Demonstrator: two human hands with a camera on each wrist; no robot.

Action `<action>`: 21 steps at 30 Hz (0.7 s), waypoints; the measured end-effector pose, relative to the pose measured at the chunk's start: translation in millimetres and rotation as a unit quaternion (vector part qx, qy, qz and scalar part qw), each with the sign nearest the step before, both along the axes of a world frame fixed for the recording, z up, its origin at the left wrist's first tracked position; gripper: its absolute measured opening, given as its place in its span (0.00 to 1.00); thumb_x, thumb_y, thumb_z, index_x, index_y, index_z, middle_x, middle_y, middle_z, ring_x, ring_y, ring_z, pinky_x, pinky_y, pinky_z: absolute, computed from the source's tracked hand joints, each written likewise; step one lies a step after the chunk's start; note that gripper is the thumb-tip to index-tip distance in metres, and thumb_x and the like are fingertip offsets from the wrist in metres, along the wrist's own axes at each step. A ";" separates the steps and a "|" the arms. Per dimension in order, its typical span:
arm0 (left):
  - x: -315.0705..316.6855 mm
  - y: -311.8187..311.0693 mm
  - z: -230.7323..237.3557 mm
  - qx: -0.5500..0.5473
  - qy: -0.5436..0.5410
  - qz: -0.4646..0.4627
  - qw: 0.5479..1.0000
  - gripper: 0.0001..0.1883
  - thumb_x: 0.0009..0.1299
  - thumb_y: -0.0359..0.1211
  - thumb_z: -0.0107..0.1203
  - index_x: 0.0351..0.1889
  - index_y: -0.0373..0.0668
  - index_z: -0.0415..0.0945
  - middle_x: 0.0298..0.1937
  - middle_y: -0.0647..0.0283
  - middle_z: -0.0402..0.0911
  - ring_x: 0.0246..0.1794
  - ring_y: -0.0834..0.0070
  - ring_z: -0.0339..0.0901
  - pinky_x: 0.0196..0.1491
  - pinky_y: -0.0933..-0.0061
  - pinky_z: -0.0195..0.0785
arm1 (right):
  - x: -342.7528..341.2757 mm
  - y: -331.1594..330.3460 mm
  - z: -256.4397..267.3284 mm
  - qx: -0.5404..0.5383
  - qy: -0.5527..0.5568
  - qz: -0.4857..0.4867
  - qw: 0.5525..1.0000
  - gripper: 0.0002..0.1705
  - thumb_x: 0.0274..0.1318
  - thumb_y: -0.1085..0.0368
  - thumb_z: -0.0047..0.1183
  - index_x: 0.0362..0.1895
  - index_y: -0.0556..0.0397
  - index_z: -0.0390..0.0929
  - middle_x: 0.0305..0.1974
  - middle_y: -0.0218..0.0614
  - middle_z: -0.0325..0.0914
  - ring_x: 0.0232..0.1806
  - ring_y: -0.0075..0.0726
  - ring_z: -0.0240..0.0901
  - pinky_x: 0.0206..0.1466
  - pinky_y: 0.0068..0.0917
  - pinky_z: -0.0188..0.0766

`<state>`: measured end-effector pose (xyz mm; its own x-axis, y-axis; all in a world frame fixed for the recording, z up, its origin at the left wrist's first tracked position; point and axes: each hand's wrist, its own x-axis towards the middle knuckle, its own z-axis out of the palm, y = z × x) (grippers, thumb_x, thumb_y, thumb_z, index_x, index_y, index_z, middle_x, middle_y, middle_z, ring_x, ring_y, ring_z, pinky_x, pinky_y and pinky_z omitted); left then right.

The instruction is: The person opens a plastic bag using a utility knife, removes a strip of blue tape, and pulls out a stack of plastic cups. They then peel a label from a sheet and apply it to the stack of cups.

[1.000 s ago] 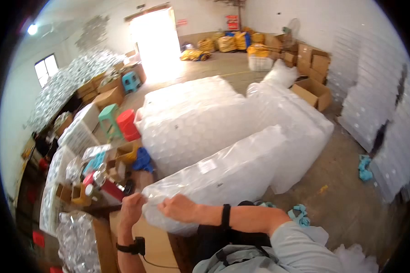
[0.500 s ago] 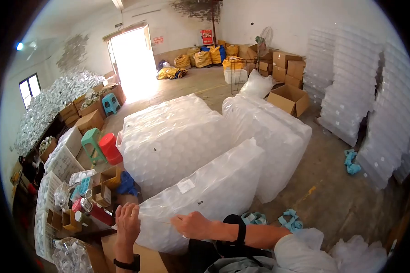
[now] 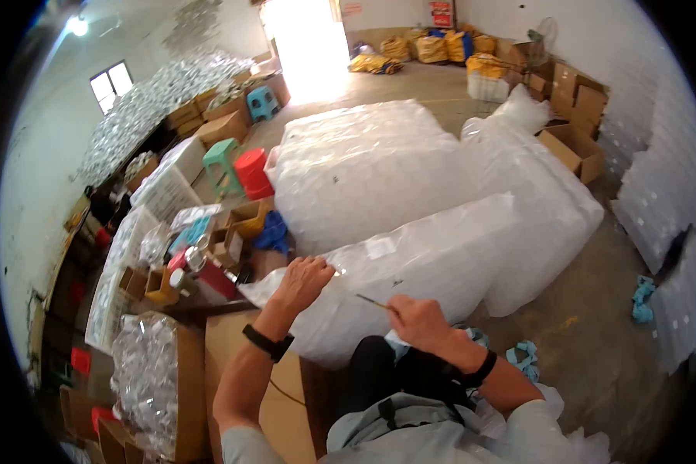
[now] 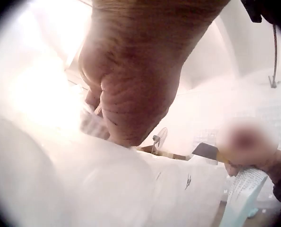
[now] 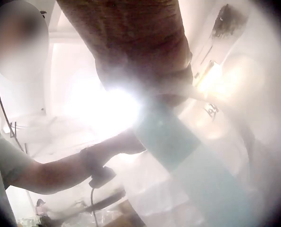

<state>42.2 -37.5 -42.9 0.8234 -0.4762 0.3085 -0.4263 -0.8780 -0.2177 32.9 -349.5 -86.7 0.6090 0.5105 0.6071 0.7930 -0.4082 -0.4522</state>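
Gripping slim blade [image 3: 372,301], smooth pale-blue strip [image 4: 243,196], right hand [image 3: 423,320] closed; left hand [image 3: 303,284] curled on crinkled plastic [image 3: 448,251].

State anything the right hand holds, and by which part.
The right hand grips a bladed tool by the end opposite its blade; a pale strip hangs from the hand.

Packing workshop: bagged stacks [image 3: 367,166], cardboard boxes [image 3: 576,97], sacks [image 3: 431,49].

Past the left hand [image 3: 305,282], a tall rectangular doorway [image 3: 305,50] burns white in the head view, its edges bowed into black. Glare bleaches the left wrist view beside that hand; a flare [image 5: 116,109] under the right hand [image 3: 421,321] hazes the other.
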 end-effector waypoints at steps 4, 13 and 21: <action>-6.9 7.6 3.0 -0.066 -0.020 -0.024 0.997 0.07 0.68 0.26 0.56 0.43 0.43 0.80 0.38 0.59 0.80 0.42 0.57 0.84 0.44 0.55 0.77 | -0.1 -3.7 6.4 0.012 0.007 0.014 1.000 0.07 0.58 0.71 0.64 0.37 0.50 0.78 0.29 0.45 0.82 0.28 0.57 0.82 0.28 0.46 0.76; -10.7 2.3 4.2 -0.034 -0.032 -0.038 0.998 0.05 0.67 0.27 0.57 0.41 0.41 0.79 0.38 0.59 0.79 0.40 0.58 0.83 0.43 0.57 0.76 | 12.0 27.3 10.7 -0.025 -0.014 0.055 0.998 0.05 0.62 0.69 0.60 0.38 0.50 0.77 0.29 0.44 0.82 0.28 0.58 0.81 0.28 0.48 0.75; -10.6 9.3 -4.8 -0.047 -0.052 -0.058 0.996 0.04 0.67 0.28 0.60 0.38 0.42 0.77 0.36 0.59 0.79 0.38 0.60 0.84 0.41 0.59 0.76 | 21.0 38.6 5.6 -0.065 -0.040 0.044 0.996 0.05 0.63 0.68 0.60 0.38 0.50 0.75 0.28 0.44 0.80 0.27 0.58 0.81 0.27 0.49 0.75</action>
